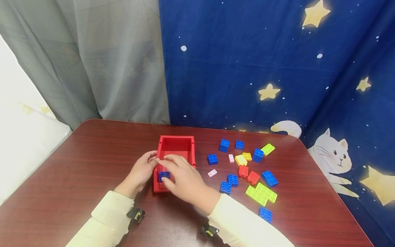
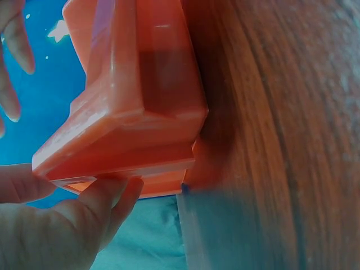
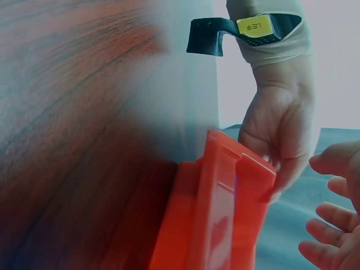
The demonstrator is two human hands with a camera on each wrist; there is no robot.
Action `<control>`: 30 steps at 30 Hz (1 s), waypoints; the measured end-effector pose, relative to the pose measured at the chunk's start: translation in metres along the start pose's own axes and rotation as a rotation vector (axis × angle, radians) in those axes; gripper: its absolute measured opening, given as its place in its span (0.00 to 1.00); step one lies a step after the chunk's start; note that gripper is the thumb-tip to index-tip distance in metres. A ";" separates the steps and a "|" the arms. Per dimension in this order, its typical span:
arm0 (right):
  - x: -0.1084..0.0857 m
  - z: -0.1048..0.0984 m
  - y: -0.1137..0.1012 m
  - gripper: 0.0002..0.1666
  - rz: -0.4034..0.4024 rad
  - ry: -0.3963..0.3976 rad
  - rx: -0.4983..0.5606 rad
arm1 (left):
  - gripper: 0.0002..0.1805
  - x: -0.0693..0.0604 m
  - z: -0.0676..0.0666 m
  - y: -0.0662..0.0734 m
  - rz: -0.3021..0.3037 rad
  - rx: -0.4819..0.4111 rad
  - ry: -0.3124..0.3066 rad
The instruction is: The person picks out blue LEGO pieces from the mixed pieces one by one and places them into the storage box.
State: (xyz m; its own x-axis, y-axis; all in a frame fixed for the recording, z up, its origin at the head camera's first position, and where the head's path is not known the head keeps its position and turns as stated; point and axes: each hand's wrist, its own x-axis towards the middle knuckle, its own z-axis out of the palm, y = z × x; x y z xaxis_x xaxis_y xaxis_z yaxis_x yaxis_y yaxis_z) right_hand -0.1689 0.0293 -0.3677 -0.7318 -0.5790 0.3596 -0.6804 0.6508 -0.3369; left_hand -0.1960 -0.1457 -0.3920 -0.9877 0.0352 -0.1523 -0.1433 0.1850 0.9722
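A red plastic box (image 1: 192, 151) stands on the table with its top open. On its left side my left hand (image 1: 142, 173) grips the wall, thumb and fingers on either side of the rim, as the left wrist view shows. My right hand (image 1: 185, 178) hovers over the box, its fingers spread and slightly bent. The right wrist view shows nothing between those fingers (image 3: 332, 230). Inside the box, near its front end, lies a blue toy brick (image 1: 164, 176), partly behind the right thumb. The right hand and forearm hide part of the box's interior and right wall.
Right of the box lie several loose blue bricks (image 1: 212, 159), two red bricks (image 1: 243, 171), yellow bricks (image 1: 241, 160) and small pink bricks (image 1: 212, 173). Farther right are lime green pieces (image 1: 261, 194). Curtains (image 1: 216, 68) hang behind the brown table (image 1: 92, 157).
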 end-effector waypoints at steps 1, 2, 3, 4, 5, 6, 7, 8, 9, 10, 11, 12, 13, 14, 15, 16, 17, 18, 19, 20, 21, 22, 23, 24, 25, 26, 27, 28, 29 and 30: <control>-0.001 -0.001 0.000 0.34 -0.003 0.004 -0.006 | 0.26 0.000 0.000 0.000 0.001 0.002 0.000; -0.003 -0.003 0.001 0.34 -0.005 0.007 -0.009 | 0.27 -0.001 0.000 0.000 0.001 0.006 0.001; -0.004 -0.005 0.001 0.34 -0.007 0.011 -0.011 | 0.27 -0.001 0.000 0.000 0.000 0.010 0.002; -0.005 -0.006 0.001 0.34 -0.006 0.015 -0.010 | 0.27 -0.001 0.001 0.000 -0.003 0.013 0.003; -0.007 -0.007 0.001 0.34 -0.007 0.019 -0.012 | 0.27 -0.001 0.000 0.000 -0.007 0.017 0.003; -0.008 -0.009 0.002 0.34 -0.008 0.025 -0.014 | 0.27 -0.001 0.001 0.000 -0.011 0.021 0.004; -0.009 -0.010 0.002 0.34 -0.010 0.031 -0.013 | 0.27 -0.001 0.001 0.000 -0.013 0.024 0.004; -0.011 -0.012 0.002 0.34 -0.012 0.038 -0.015 | 0.27 -0.001 0.001 0.000 -0.016 0.025 0.004; -0.012 -0.013 0.002 0.35 -0.015 0.044 -0.021 | 0.28 -0.001 0.001 0.000 -0.018 0.024 0.005; -0.014 -0.014 0.003 0.35 -0.018 0.050 -0.026 | 0.28 0.000 0.001 0.000 -0.022 0.025 0.006; -0.015 -0.016 0.003 0.35 -0.021 0.054 -0.031 | 0.28 0.000 0.001 0.000 -0.024 0.026 0.007; -0.017 -0.018 0.003 0.35 -0.023 0.056 -0.035 | 0.28 0.000 0.001 0.000 -0.027 0.025 0.008; -0.018 -0.019 0.003 0.35 -0.026 0.058 -0.041 | 0.28 0.000 0.001 0.000 -0.028 0.025 0.009; -0.020 -0.020 0.004 0.35 -0.029 0.059 -0.048 | 0.28 0.000 0.001 0.000 -0.030 0.024 0.010; -0.022 -0.022 0.004 0.34 -0.031 0.059 -0.055 | 0.28 0.000 0.001 0.000 -0.032 0.022 0.010; -0.023 -0.024 0.005 0.34 -0.032 0.060 -0.056 | 0.28 0.000 0.001 0.000 -0.036 0.024 0.011; -0.025 -0.025 0.006 0.34 -0.031 0.060 -0.062 | 0.28 0.000 0.001 0.000 -0.035 0.021 0.011; -0.027 -0.026 0.006 0.34 -0.029 0.061 -0.066 | 0.28 0.000 0.001 0.000 -0.033 0.017 0.011; -0.029 -0.028 0.007 0.33 -0.025 0.063 -0.070 | 0.28 0.000 0.001 0.000 -0.030 0.013 0.010; -0.031 -0.029 0.009 0.33 -0.020 0.065 -0.074 | 0.27 0.000 0.001 0.000 -0.031 0.010 0.009; -0.033 -0.030 0.010 0.33 -0.014 0.069 -0.075 | 0.27 0.000 0.001 0.000 -0.031 0.008 0.008; -0.035 -0.031 0.011 0.33 -0.009 0.074 -0.078 | 0.27 0.000 0.001 0.000 -0.031 0.007 0.007; -0.037 -0.032 0.013 0.33 -0.004 0.079 -0.085 | 0.27 0.000 0.001 0.000 -0.030 0.006 0.006; -0.039 -0.033 0.015 0.33 -0.001 0.084 -0.090 | 0.27 0.000 0.001 0.000 -0.030 0.006 0.005; -0.041 -0.034 0.017 0.33 0.003 0.088 -0.096 | 0.27 0.000 0.001 0.000 -0.030 0.007 0.004; -0.043 -0.035 0.019 0.33 0.005 0.092 -0.106 | 0.27 0.000 0.001 0.000 -0.031 0.006 0.004; -0.045 -0.036 0.020 0.33 0.008 0.095 -0.114 | 0.27 0.000 0.002 0.000 -0.030 0.006 0.004; -0.047 -0.037 0.022 0.33 0.010 0.099 -0.124 | 0.27 0.000 0.002 0.000 -0.030 0.006 0.004; -0.049 -0.038 0.024 0.33 0.011 0.102 -0.135 | 0.27 0.000 0.002 -0.001 -0.031 0.007 0.003; -0.052 -0.039 0.027 0.33 0.011 0.106 -0.141 | 0.27 0.000 0.002 -0.001 -0.030 0.006 0.002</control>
State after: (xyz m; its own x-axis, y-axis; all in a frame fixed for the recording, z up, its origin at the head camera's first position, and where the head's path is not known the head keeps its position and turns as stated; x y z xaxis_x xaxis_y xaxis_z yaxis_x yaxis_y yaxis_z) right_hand -0.1477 0.0955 -0.3618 -0.7261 -0.5212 0.4484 -0.6545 0.7238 -0.2186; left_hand -0.1958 -0.1441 -0.3930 -0.9832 0.0273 -0.1806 -0.1722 0.1922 0.9661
